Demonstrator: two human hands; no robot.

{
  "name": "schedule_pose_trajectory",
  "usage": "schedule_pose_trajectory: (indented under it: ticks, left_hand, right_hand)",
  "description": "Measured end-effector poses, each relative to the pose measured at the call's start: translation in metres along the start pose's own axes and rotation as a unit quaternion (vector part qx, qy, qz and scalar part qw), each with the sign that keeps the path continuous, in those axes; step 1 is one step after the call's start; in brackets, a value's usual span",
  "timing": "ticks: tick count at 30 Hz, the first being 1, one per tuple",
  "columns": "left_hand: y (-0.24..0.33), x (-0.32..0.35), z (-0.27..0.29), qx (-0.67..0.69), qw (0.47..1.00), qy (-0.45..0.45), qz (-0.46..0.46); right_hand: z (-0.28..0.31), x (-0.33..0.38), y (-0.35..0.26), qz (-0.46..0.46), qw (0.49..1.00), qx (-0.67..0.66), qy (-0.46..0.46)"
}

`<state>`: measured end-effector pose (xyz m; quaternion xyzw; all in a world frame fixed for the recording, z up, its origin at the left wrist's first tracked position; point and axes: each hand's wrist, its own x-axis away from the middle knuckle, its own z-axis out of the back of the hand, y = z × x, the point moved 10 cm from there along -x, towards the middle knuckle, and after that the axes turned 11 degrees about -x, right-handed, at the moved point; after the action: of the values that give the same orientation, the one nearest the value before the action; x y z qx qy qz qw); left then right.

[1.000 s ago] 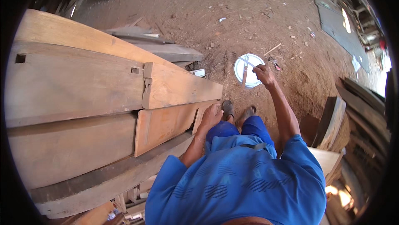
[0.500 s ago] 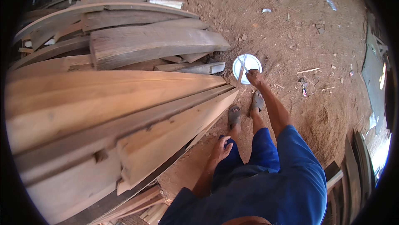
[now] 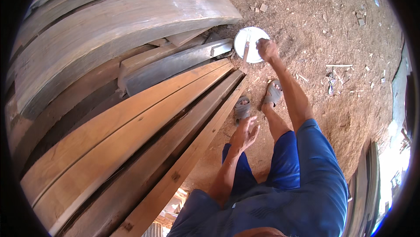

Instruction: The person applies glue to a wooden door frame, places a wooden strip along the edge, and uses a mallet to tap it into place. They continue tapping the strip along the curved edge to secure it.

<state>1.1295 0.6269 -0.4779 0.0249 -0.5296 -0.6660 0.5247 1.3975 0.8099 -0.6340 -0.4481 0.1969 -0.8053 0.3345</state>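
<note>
Blue shirt and shorts fill 5–6 o'clock. Left hand [image 3: 245, 133] is seen just below centre, fingers spread, holding nothing, hanging just beside the edge of the nearest plank [image 3: 188, 162] without clear contact. Sandalled feet [image 3: 258, 101] are planted on the dirt floor [image 3: 332, 31] just past it.

Further out at 12–1 o'clock, right hand [image 3: 267, 50] is closed in a fist around the top of a stick-like handle [image 3: 245, 57], which is stood in a white round container [image 3: 250, 43] set on the floor. Container is touching or just beside the end of a grey board [image 3: 175, 64].

Leaning timber stack [image 3: 109, 62] fills 8–12 o'clock.

Risks, as judged:
- Container could be tipped by sideways pull on the handle; contents cannot be made out.
- Stack appears loosely leaned; a bump from the free hand or knee could shift a plank onto the feet, which are only sandalled.
- Splinters likely on bare skin along the plank edge.
</note>
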Motion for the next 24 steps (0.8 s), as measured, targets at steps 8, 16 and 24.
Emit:
schedule_pose_trajectory:
  ticks: [8, 16, 24]
  left_hand:
    - [0.031, -0.156, 0.01, -0.058, 0.993, 0.101, 0.021]
    - [-0.027, -0.301, 0.016, -0.17, 0.961, 0.115, 0.187]
    - [-0.114, -0.341, -0.008, 0.159, 0.945, 0.071, 0.278]
  right_hand:
    - [0.063, -0.029, 0.067, -0.15, 0.985, -0.006, 0.089]
    - [0.024, -0.013, 0.089, -0.223, 0.952, -0.186, 0.096]
    - [0.009, -0.024, 0.117, -0.259, 0.909, -0.325, 0.03]
